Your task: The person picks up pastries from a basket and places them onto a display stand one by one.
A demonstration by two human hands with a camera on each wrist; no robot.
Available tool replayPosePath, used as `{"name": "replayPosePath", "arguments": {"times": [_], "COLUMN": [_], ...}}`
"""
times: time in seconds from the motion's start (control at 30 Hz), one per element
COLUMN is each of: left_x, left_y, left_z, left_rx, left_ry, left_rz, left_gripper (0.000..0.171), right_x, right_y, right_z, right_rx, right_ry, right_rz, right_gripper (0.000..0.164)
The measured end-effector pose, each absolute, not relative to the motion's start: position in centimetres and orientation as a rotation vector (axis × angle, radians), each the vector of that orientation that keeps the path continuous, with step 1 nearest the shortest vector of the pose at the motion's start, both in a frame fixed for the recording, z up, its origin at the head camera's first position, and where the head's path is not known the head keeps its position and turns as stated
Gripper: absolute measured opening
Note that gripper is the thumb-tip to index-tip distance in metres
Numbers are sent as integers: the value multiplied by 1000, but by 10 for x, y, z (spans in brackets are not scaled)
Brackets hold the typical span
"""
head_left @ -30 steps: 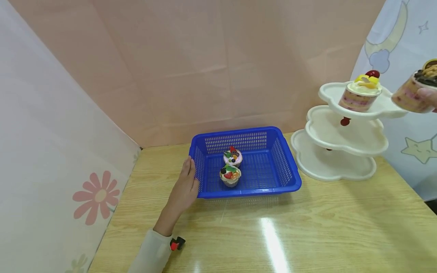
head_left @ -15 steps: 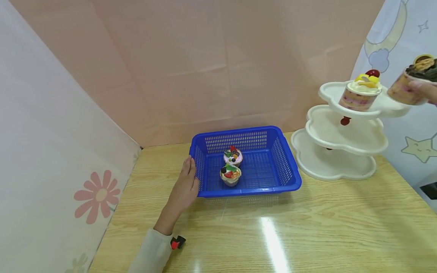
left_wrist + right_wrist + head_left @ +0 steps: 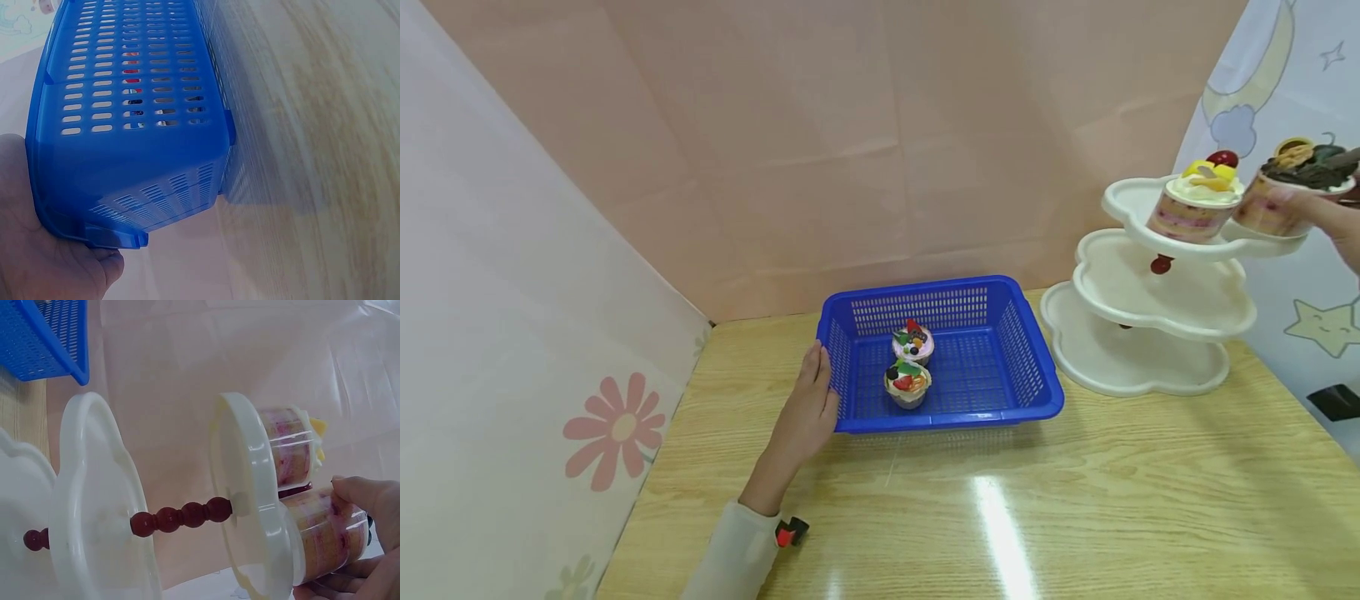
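Note:
My right hand grips a clear dessert cup with layered cake and dark chocolate topping. It is at the right side of the top tier of a white three-tier stand. In the right wrist view its base is against or very near the tier; contact is hard to tell. Beside it on that tier is another cake cup, topped with cream, yellow fruit and a cherry. My left hand holds the left rim of a blue plastic basket. Two small decorated cupcakes lie inside, on the left.
The stand's middle tier and bottom tier are beneath the top one, joined by a dark red beaded post. A wooden table carries basket and stand. Curtains hang behind and at both sides.
My right hand has brought the chocolate-topped cup leftward from the frame's right edge to the top tier, beside the fruit-topped cup. My left hand and the basket have stayed put.

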State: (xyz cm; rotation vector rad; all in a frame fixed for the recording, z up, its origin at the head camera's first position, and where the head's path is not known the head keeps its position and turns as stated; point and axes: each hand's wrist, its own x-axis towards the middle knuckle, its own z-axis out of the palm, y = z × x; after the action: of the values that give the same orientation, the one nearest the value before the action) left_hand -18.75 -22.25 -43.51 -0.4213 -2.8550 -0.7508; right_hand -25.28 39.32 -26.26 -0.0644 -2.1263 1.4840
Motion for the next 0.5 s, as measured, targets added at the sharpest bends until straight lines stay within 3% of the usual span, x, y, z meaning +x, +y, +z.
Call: {"name": "replayPosePath", "arguments": {"times": [0.13,0.5], "left_x": [-188,-188], "left_y": [-223,-223], "left_z": [-435,-436], "left_rx": [-420,-416], "left_ry": [-2860,-2863], "left_rz": [-756,-767], "left_gripper": [62,63], "right_x": [-255,-258], "right_y": [393,387], "right_z": [-266,-269], "right_rx": [-126,-245], "right_ry": [-2123,-2175], "right_rz": [1512,1546], "right_gripper": [26,28]}}
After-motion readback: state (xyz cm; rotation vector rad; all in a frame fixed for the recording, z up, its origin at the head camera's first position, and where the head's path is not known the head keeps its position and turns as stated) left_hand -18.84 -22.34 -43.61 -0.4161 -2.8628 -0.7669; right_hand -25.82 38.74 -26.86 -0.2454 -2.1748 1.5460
